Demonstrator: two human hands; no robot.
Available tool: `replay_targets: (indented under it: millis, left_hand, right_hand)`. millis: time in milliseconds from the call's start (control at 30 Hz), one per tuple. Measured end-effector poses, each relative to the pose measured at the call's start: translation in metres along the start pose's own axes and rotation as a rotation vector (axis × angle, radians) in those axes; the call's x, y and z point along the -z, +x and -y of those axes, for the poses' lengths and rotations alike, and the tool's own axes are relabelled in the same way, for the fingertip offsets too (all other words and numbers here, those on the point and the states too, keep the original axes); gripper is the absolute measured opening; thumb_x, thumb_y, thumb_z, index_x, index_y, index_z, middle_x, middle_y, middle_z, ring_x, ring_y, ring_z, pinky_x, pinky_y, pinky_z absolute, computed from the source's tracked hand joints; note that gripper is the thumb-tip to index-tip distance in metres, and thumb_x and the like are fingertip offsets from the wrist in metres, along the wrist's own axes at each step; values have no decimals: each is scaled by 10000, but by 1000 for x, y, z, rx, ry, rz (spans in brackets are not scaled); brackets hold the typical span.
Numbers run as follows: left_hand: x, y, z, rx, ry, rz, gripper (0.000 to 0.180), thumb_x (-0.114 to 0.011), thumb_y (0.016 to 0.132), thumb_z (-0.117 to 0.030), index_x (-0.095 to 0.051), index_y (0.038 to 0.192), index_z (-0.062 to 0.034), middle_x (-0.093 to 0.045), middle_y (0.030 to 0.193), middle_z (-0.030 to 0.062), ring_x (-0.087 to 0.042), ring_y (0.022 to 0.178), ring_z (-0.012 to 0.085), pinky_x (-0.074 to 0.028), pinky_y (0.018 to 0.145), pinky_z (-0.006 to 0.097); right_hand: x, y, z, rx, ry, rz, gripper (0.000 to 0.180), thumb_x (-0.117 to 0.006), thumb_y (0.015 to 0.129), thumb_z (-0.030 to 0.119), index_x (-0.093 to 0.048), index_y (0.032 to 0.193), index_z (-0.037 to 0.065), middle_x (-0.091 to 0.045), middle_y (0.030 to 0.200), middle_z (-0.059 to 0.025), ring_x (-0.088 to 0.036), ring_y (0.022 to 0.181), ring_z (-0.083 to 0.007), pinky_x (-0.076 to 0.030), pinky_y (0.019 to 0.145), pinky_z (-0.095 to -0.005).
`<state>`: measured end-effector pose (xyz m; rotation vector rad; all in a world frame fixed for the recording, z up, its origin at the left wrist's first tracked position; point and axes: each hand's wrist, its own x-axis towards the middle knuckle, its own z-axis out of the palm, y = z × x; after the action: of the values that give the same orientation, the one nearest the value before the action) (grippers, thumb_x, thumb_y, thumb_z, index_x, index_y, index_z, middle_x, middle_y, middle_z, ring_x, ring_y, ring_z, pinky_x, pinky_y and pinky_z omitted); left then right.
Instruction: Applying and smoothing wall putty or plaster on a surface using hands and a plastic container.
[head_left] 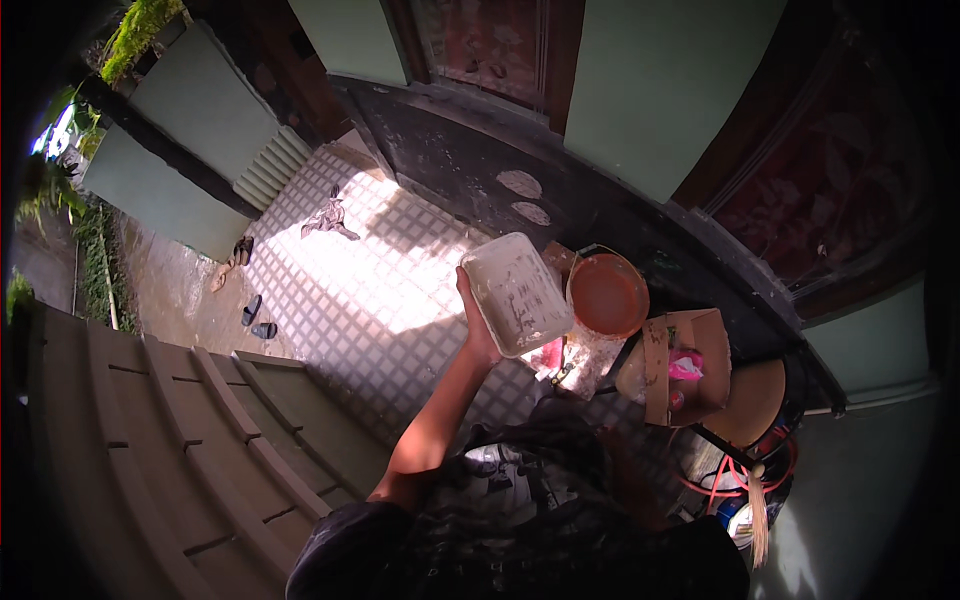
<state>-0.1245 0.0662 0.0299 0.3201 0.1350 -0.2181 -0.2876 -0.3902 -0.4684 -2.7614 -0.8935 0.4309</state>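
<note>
My left hand (477,328) grips a shallow rectangular plastic tray (517,296) by its left edge, fingers curled around the rim. The tray is whitish, with dark smears over its flat face. It is raised above the tiled floor, tilted toward me. To its right stands a bucket (608,296) with a reddish-brown round surface showing inside its rim. Below the tray lies a whitish, stained sheet (592,362) with something red beside it. In deep shadow by my dark shirt, my right arm (630,475) is faintly visible; its fingers cannot be made out.
An open cardboard box (657,385) holds a bright pink plastic bag (685,365). Near it are a red hose (722,492) and a straw brush (760,520). A crumpled cloth (333,219) lies on the sunlit tiles. Dark sandals (252,310) sit at the left edge. A dark-based wall (450,150) runs behind.
</note>
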Motion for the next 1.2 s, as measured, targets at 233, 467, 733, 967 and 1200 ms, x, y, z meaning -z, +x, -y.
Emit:
replay_targets:
  millis: [233, 467, 733, 967, 1200]
  left_hand:
    - [12, -19, -7, -30, 52, -83, 1015, -181, 689, -872, -347, 1359, -127, -438, 1313, 145, -472, 1166, 332, -401, 942, 542]
    - [14, -14, -3, -6, 49, -163, 1012, -193, 684, -876, -373, 1347, -132, -473, 1274, 129, -490, 1142, 320, -412, 922, 548]
    - [16, -10, -4, 5, 37, -187, 1017, -195, 672, -884, -383, 1341, -141, -475, 1271, 126, -497, 1129, 320, -412, 912, 555]
    - [54, -6, -3, -108, 81, -250, 1023, -202, 677, -881, -345, 1363, -136, -466, 1280, 137, -502, 1109, 333, -418, 914, 532]
    - [77, -13, -2, -242, 6, -250, 999, -281, 687, -859, -339, 1365, -127, -477, 1259, 166, -523, 1061, 354, -429, 893, 535]
  right_hand:
    - [84, 37, 78, -41, 180, 23, 263, -596, 787, 298, -631, 864, 49, -636, 721, -159, -620, 645, -288, -487, 562, -394]
    - [114, 34, 83, -154, 313, 26, 261, -589, 789, 294, -629, 890, 57, -627, 740, -148, -606, 672, -309, -484, 594, -411]
    - [93, 37, 57, -236, 481, 35, 261, -581, 792, 291, -626, 918, 67, -617, 762, -136, -591, 703, -333, -480, 632, -431]
    - [77, 82, 48, -693, 468, 68, 222, -596, 717, 192, -646, 839, 13, -662, 764, -140, -638, 753, -337, -513, 667, -413]
    - [107, 174, 52, -400, 690, 147, 188, -656, 668, 165, -640, 813, 46, -662, 762, -101, -633, 728, -210, -499, 660, -332]
